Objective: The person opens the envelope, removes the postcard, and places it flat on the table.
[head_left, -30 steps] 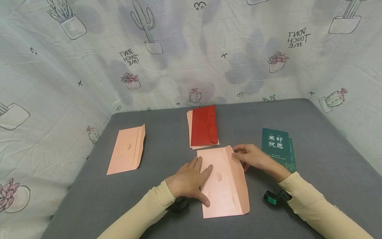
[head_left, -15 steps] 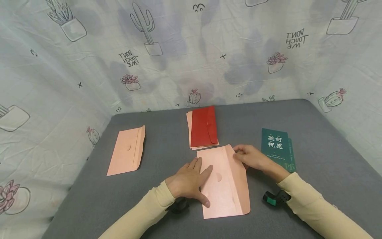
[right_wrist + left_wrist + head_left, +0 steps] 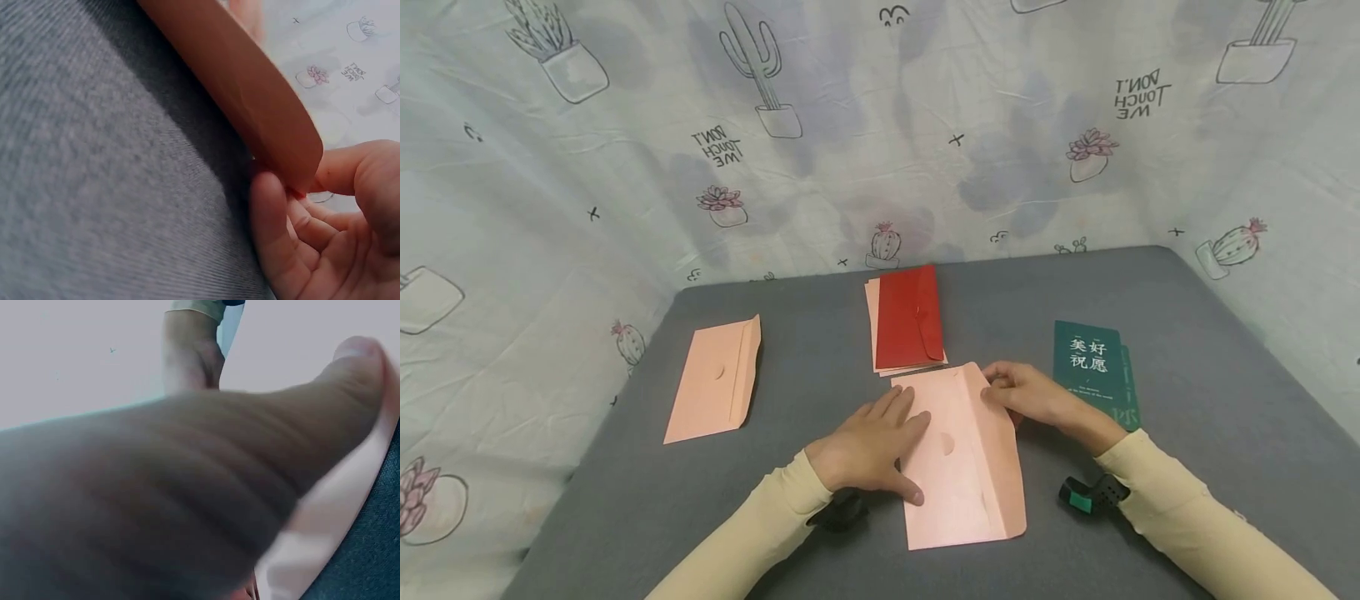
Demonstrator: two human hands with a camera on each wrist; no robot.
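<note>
A pale pink envelope (image 3: 951, 492) lies in front of the person in the head view, its long flap (image 3: 1002, 467) folded open to the right and slightly raised. The left hand (image 3: 872, 446) rests on the envelope's left side with fingers and thumb spread. At the flap's far corner, the right hand (image 3: 1026, 393) pinches the edge between thumb and fingers. Close up in the right wrist view, the flap (image 3: 250, 94) tilts up off the cloth, with its rounded end between the fingers (image 3: 272, 206) and thumb. The left thumb (image 3: 356, 381) lies over the envelope in the left wrist view.
Another pink envelope (image 3: 707, 383), flap partly raised, lies at the left. Beyond the worked envelope, a red envelope (image 3: 898, 321) tops pink ones. Green cards (image 3: 1086, 358) with white characters lie at the right, beside the right forearm. A patterned curtain (image 3: 850, 167) hangs behind the grey table (image 3: 805, 342).
The left hand has shifted very slightly away from the person on the envelope, fingertips still on it. The right hand stays at the flap's corner. The head view has drifted a little.
</note>
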